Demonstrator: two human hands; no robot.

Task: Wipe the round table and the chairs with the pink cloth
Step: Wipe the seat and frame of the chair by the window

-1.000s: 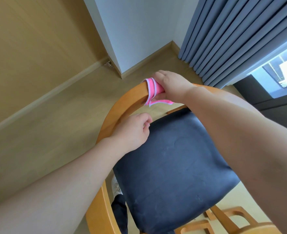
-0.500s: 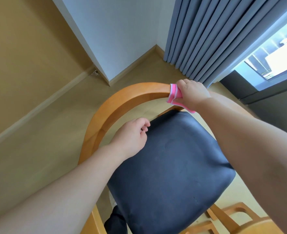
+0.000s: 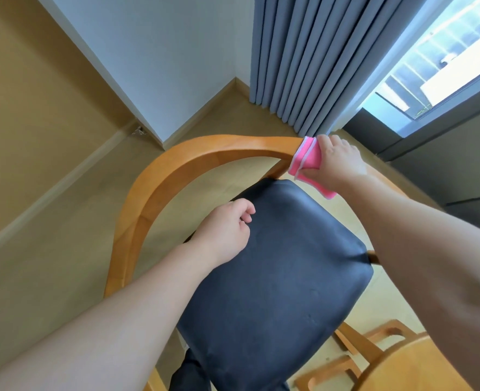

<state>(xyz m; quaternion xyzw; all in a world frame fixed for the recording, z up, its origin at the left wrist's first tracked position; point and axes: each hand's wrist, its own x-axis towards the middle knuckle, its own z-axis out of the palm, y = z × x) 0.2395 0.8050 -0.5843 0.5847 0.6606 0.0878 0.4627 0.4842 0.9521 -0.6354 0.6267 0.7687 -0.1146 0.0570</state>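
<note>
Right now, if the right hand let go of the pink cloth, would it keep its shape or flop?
Probably flop: the pink cloth bends around the chair's wooden backrest under the right hand, and a loose corner hangs below. It looks thin and likely light.

Head view, looking steeply down, close over chair (image 3: 205,153)

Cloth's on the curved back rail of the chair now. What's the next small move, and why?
Probably slide the pink cloth on along the rail toward the near right end. The right hand grips it wrapped round the rail at the right side of the curve; the rail beyond lies hidden under that arm. The left hand hovers loosely curled over the seat.
</note>
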